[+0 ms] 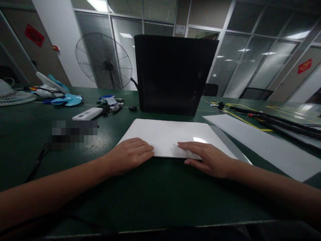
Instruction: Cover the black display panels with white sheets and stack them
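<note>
A white sheet (pixel 168 134) lies flat on the dark green table (pixel 155 190) in front of me. My left hand (pixel 131 154) rests on the sheet's near left corner, fingers loosely curled and pointing right. My right hand (pixel 208 157) lies flat on the near right edge, fingers stretched out and pointing left. Both hands press on the sheet's near edge. Neither hand grips anything.
A black upright box (pixel 173 73) stands just behind the sheet. Another white sheet (pixel 263 144) and black rods (pixel 283 124) lie to the right. At left sit a white power bank (pixel 87 113), blue fan parts (pixel 66 99) and small clutter. A standing fan (pixel 104 62) is behind.
</note>
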### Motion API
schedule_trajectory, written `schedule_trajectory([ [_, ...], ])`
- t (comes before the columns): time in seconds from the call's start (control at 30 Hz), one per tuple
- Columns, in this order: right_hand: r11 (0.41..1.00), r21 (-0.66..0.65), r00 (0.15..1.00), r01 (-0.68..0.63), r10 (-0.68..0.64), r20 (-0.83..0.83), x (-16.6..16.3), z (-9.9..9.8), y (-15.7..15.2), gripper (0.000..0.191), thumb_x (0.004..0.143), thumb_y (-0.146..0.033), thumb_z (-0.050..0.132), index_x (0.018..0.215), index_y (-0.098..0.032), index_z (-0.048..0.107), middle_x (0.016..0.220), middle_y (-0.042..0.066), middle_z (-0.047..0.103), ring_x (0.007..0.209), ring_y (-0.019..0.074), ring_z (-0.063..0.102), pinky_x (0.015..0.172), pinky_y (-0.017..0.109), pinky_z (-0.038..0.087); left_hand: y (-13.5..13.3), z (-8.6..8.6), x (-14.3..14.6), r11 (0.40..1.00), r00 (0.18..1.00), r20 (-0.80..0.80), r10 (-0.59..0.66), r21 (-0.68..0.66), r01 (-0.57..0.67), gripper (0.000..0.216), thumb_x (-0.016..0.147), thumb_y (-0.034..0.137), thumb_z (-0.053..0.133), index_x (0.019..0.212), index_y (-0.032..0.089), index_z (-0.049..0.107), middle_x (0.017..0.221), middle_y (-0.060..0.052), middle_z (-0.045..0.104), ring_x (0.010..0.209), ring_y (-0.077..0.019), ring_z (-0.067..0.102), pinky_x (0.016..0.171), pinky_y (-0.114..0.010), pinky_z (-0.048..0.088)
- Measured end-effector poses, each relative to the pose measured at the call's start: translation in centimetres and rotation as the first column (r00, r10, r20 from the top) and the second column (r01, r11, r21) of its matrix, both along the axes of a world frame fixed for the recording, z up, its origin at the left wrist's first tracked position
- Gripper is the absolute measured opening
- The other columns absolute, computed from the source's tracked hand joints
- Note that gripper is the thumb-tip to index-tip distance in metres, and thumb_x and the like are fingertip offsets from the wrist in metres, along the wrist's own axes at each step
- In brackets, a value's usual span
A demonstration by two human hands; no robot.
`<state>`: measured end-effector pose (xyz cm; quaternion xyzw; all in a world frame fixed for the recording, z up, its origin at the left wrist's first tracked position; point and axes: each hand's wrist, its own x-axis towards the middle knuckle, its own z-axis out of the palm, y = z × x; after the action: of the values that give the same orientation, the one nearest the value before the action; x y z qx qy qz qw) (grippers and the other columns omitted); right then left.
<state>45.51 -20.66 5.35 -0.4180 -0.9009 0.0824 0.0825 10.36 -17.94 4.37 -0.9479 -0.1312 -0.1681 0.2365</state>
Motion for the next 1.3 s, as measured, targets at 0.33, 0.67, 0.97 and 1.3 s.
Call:
schedule_trajectory([
  [0.33, 0.997, -0.054, 0.994, 0.062, -0.067, -0.083, 1.7, 0.4, 2.4, 0.065, 0.103, -0.064, 0.041, 0.159, -0.031, 0.046, 0.162, 0.005, 0.046, 0.146, 0.0296, 0.047, 0.121, 0.054, 0.040, -0.1, -0.1, -0.2, 0.997, 0.997, -0.042, 0.064, -0.028, -0.066, 0.037, 0.097, 0.008, 0.060, 0.132, 0.019, 0.065, 0.112, -0.010, 0.075, 0.097, -0.0222, 0.071, 0.080, -0.034, 0.057],
  [0.67, 0.643, 0.103, 0.608, 0.759, -0.756, 0.241, 10.8, -1.4, 9.6, 0.098, 0.093, -0.083, 0.021, 0.145, -0.010, 0.058, 0.135, 0.026, 0.065, 0.122, 0.0427, 0.063, 0.103, 0.062, 0.050, -0.2, -0.1, -0.5, 0.902, 0.898, 0.099, 0.428, -0.102, -0.418, 0.068, 0.083, 0.031, 0.079, 0.146, 0.017, 0.057, 0.142, -0.021, 0.064, 0.127, -0.0419, 0.061, 0.102, -0.060, 0.053],
  [0.97, 0.658, 0.113, 0.629, 0.745, -0.748, 0.211, 9.3, -1.2, 9.0, 0.101, 0.090, -0.086, 0.019, 0.150, -0.012, 0.054, 0.129, 0.024, 0.069, 0.116, 0.0411, 0.066, 0.100, 0.059, 0.051, 2.0, -3.0, -2.3, 0.755, 0.749, 0.101, 0.655, -0.135, -0.642, 0.083, 0.091, 0.066, 0.062, 0.157, 0.018, 0.044, 0.147, -0.028, 0.058, 0.120, -0.0476, 0.064, 0.081, -0.054, 0.058],
  [1.3, 0.707, 0.168, 0.679, 0.687, -0.707, 0.198, 8.1, -1.5, 8.2, 0.097, 0.095, -0.080, 0.024, 0.156, -0.008, 0.046, 0.140, 0.024, 0.063, 0.123, 0.0412, 0.063, 0.105, 0.059, 0.049, -0.3, 0.7, 0.3, 0.496, 0.587, -0.202, 0.784, -0.365, -0.788, 0.085, 0.092, 0.063, 0.056, 0.164, 0.022, 0.036, 0.168, -0.016, 0.039, 0.140, -0.0443, 0.052, 0.106, -0.058, 0.051],
])
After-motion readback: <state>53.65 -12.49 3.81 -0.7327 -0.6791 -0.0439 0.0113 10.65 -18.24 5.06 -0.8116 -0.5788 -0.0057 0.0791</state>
